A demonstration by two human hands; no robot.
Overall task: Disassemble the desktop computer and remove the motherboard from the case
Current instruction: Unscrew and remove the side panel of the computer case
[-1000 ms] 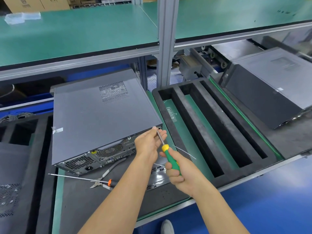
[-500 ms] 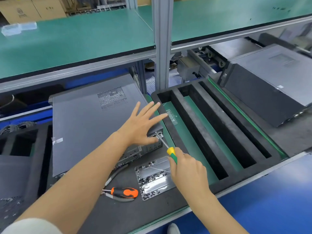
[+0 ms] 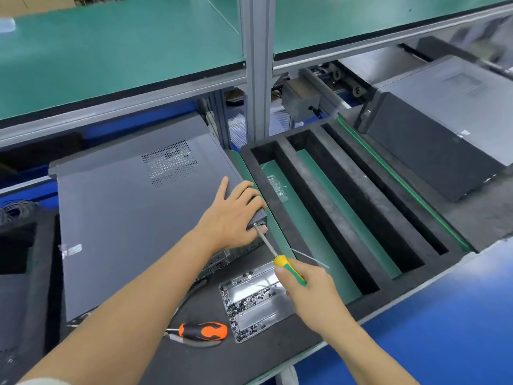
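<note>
A grey desktop computer case (image 3: 133, 218) lies flat on the black mat, side panel up, its rear ports facing me. My left hand (image 3: 233, 215) grips the case's near right corner, fingers curled over the edge. My right hand (image 3: 313, 295) holds a screwdriver with a yellow and green handle (image 3: 288, 269). Its tip meets the rear top corner of the case, right by my left fingers. The motherboard is hidden inside the closed case.
A clear tray of loose screws (image 3: 255, 301) lies in front of the case. An orange and black screwdriver (image 3: 202, 330) rests on pliers beside it. A black foam tray with long slots (image 3: 347, 207) sits to the right, another computer case (image 3: 444, 126) beyond it.
My left hand went from steadying the screwdriver shaft, to spread flat over the case, to gripping its right corner. The screwdriver tip now sits on the rear corner.
</note>
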